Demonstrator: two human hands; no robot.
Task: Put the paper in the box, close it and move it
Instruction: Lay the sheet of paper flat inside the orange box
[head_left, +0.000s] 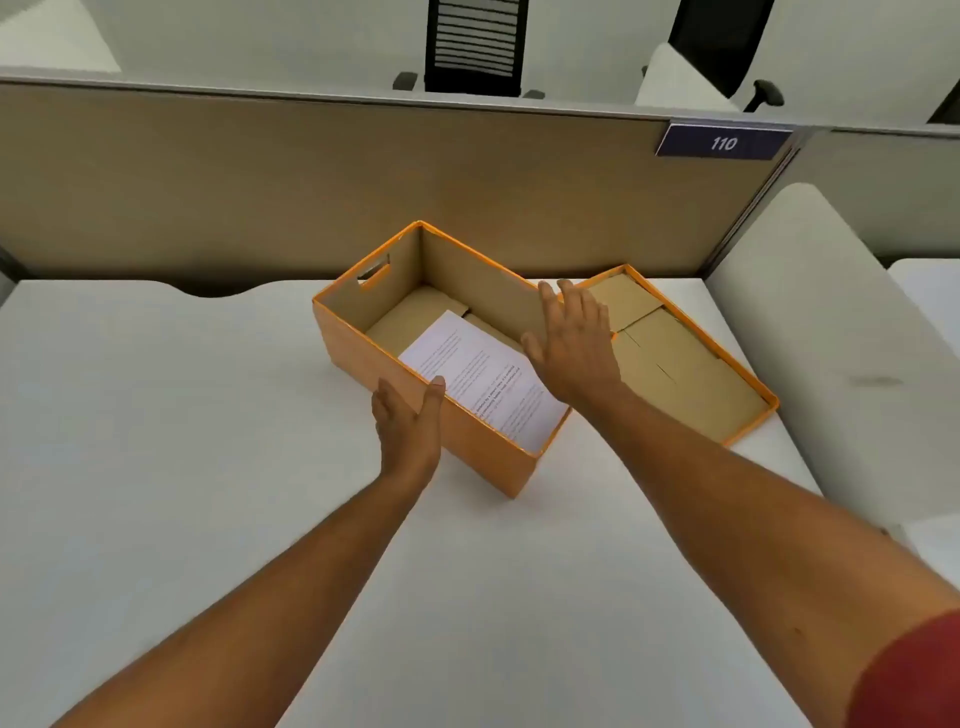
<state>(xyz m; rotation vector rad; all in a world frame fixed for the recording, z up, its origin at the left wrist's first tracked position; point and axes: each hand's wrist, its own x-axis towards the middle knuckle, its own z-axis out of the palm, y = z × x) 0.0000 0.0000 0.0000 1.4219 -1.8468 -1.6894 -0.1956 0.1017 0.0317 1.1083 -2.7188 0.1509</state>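
An open orange box (415, 364) sits at the centre of the frame on a white desk (156, 415), turned at an angle. A printed sheet of paper (483, 379) lies inside it, leaning against the near wall with one edge close to the rim. The left hand (408, 421), at lower centre, rests flat and open against the box's near outer wall, thumb at the rim. The right hand (576, 338), open with fingers spread, hovers above the box's right wall, holding nothing. The orange lid (691, 364) lies upside down just right of the box, touching or nearly touching it. Likely risks: the tilted paper could catch and crease under the lid, and the lid, set on crooked, may not seat over the angled box.
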